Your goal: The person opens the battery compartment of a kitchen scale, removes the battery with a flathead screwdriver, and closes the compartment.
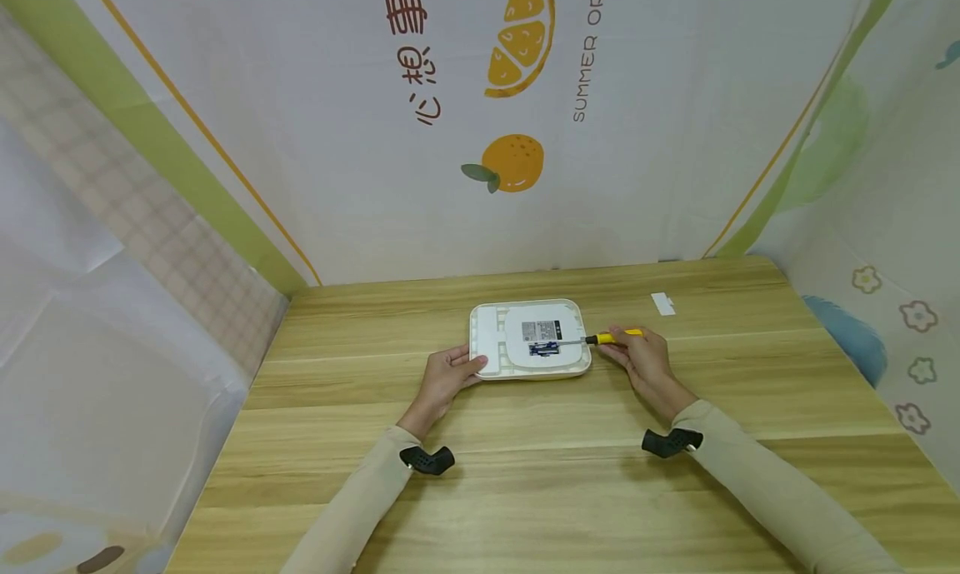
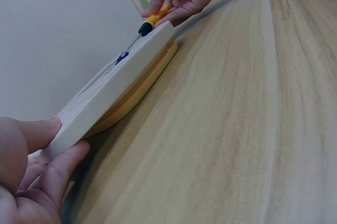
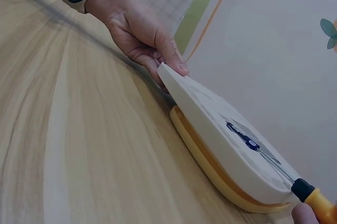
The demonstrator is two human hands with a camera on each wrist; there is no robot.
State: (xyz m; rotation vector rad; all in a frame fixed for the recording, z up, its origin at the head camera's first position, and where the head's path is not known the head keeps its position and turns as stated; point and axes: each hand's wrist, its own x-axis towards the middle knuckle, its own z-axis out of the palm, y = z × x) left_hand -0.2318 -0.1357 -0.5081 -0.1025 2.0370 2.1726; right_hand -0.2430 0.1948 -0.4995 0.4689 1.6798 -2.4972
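Note:
A flat white square device [image 1: 528,339] lies underside up on the wooden table [image 1: 525,491], with a label and a small blue part in its middle. My left hand [image 1: 450,372] grips its left edge, thumb on top, as the left wrist view [image 2: 37,166] and right wrist view [image 3: 145,37] also show. My right hand [image 1: 637,359] holds a yellow-handled screwdriver [image 1: 611,337] whose metal tip reaches the blue part. The device [image 2: 118,84] has a yellowish lower rim [image 3: 210,163]. The screwdriver handle [image 3: 316,203] shows at the right wrist view's corner.
A small white slip [image 1: 663,303] lies on the table at the back right. Printed fabric walls [image 1: 480,124] enclose the table on three sides. Black wrist-camera mounts [image 1: 427,459] sit on both sleeves.

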